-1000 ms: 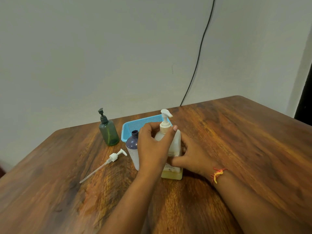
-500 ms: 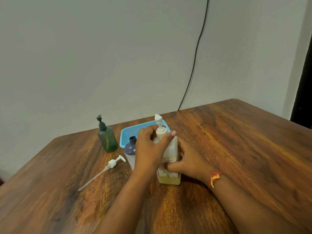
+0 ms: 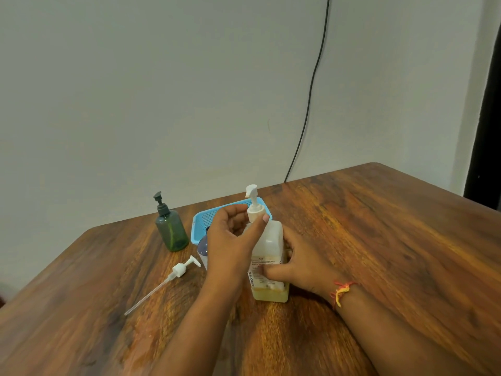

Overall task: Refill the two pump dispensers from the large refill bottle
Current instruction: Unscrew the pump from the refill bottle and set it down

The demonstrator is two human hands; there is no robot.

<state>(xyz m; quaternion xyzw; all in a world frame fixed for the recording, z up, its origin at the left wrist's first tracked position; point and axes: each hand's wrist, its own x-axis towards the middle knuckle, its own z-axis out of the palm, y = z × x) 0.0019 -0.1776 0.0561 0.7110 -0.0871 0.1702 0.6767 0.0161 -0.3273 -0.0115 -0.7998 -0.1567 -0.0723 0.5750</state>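
Note:
The large refill bottle (image 3: 268,249), translucent with yellowish liquid low inside and a white label, stands upright mid-table. My right hand (image 3: 296,263) grips its body from the right. My left hand (image 3: 233,234) is closed around the collar of its white pump cap (image 3: 254,206). A purple-grey dispenser (image 3: 202,250) with no pump stands just left, mostly hidden behind my left hand. Its white pump with a long tube (image 3: 173,275) lies on the table. A green dispenser (image 3: 171,229) with a dark pump stands further left.
A blue mesh basket (image 3: 202,219) sits behind the bottles. The wooden table (image 3: 379,240) ends near the wall at the back and at the far right corner. A black cable (image 3: 309,104) hangs down the wall.
The refill bottle's pump nozzle has turned from pointing right to pointing left under my left hand. My right hand has kept hold of the bottle's body. The view has shifted slightly.

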